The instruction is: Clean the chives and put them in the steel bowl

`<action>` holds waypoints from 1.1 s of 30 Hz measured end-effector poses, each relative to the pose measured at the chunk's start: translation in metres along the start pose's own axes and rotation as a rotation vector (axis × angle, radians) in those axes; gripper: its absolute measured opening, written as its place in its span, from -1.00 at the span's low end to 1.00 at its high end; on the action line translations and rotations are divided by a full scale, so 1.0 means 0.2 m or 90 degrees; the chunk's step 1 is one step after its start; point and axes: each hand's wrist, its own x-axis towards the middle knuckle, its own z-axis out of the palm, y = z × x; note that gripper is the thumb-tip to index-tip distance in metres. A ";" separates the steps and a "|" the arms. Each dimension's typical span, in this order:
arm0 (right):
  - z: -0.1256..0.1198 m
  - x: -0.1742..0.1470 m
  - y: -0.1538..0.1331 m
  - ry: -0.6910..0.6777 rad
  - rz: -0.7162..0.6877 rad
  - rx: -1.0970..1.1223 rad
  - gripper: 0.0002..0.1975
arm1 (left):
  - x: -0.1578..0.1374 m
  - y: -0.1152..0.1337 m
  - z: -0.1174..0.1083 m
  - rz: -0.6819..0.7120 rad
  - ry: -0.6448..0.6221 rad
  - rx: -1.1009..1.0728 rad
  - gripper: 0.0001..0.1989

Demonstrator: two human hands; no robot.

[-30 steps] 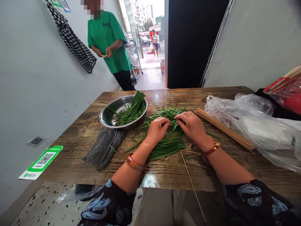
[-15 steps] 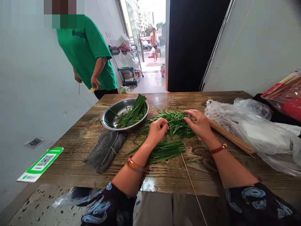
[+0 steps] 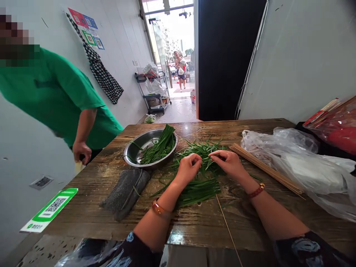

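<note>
Both my hands are over a loose pile of green garlic chives (image 3: pixel 204 149) on the wooden table (image 3: pixel 91 207). My left hand (image 3: pixel 189 168) is closed in a pinch, with a thin chive blade at its fingertips. Opposite it, my right hand (image 3: pixel 228 163) also pinches, its thumb and forefinger at the other end of the blade. Below them lies a neat bundle of chives (image 3: pixel 198 191), partly behind my left forearm. A thin wooden skewer (image 3: pixel 226 218) points from this bundle over the table's front edge.
At the left, a steel bowl (image 3: pixel 130 160) holds more chives, behind a dark mesh cloth (image 3: pixel 125 193). A bundle of skewers (image 3: pixel 267 170) and plastic bags (image 3: pixel 300 163) lie right. A person in a green shirt (image 3: pixel 69 96) stands left; a QR card (image 3: pixel 51 210) is at the table's edge.
My right hand has moved left, closer to my left hand, and its fingers have closed from spread to a pinch. The green-shirted person has shifted left, and the view has tilted up slightly.
</note>
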 end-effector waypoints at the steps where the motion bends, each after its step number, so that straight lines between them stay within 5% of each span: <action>1: 0.00 0.00 -0.01 0.000 0.003 -0.004 -0.84 | 0.00 0.00 0.00 0.003 0.001 0.006 -0.92; 13: 0.03 -0.03 0.00 -0.084 -0.091 -0.108 -0.85 | -0.01 0.02 0.00 0.034 -0.014 0.082 -0.90; 26: -0.02 0.01 0.06 0.064 0.100 -0.074 -0.78 | 0.03 -0.05 -0.05 0.036 0.163 0.061 -0.91; 33: -0.02 0.00 0.05 0.050 0.059 -0.076 -0.79 | 0.02 -0.02 -0.03 0.138 0.223 0.134 -0.87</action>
